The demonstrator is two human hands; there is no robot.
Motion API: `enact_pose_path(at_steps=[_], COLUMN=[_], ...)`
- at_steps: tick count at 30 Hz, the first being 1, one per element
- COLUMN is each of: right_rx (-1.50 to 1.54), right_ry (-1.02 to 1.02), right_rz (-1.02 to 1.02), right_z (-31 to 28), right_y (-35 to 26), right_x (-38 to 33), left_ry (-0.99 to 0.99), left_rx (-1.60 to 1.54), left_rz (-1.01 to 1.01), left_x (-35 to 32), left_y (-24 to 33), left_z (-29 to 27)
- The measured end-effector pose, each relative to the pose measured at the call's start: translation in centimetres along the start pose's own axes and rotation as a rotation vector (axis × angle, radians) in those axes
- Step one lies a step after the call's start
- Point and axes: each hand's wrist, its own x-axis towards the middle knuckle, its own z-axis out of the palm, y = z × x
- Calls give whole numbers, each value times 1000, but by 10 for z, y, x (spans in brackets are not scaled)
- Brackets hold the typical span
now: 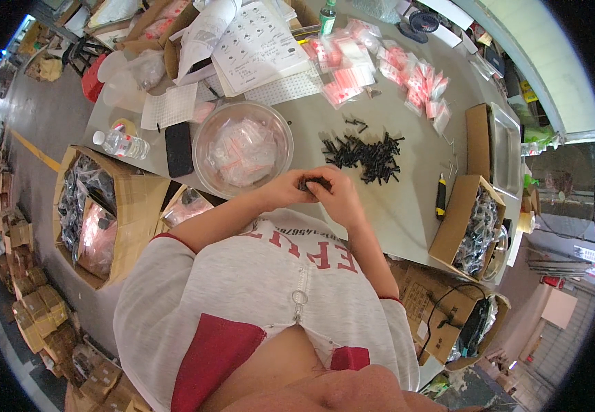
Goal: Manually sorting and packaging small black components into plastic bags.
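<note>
My left hand (286, 190) and my right hand (339, 195) meet in front of my chest, at the near edge of the table. Both are closed around a few small black pieces (316, 183) that look like screws; the fingers hide most of them. Just beyond my right hand lies a loose pile of black screws (363, 156), with a few strays (356, 124) behind it. Left of my hands stands a clear round plastic bowl (205, 169) holding small clear bags (242, 147) with pink-red print.
More pink-printed bags (418, 81) and papers (260, 48) cover the far side. A black phone (179, 150) and a water bottle (121, 143) lie at left. At right are a utility knife (441, 196) and a carton of bagged parts (476, 230). An open carton (129, 220) stands lower left.
</note>
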Motion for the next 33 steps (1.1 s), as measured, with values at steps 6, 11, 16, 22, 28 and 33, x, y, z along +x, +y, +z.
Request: enact_pose_path(at_steps=[6,11,16,22,28,33], right_rx=[-64,-4,-303,-467,-551,-359], right_ry=[104,67,118,-46,-44,98], right_rz=[-42,129,-265,-393,-425,-346], right_z=[-5,-4,-9,-19,-23,-29], right_y=[-10,-25,-23,-40,-46,-33], right_x=[-4,-6,-11,-23,-24,-26], left_ry=[-2,-19,12,-72,-211,48], left_rx=[47,1,41,306,521,258], left_rz=[-70,-39,22,56,60,205], left_x=[-1,-2,-5,-7,-9,-13], left_y=[12,11,22,24,47,41], left_z=[4,5,7,3,11,15])
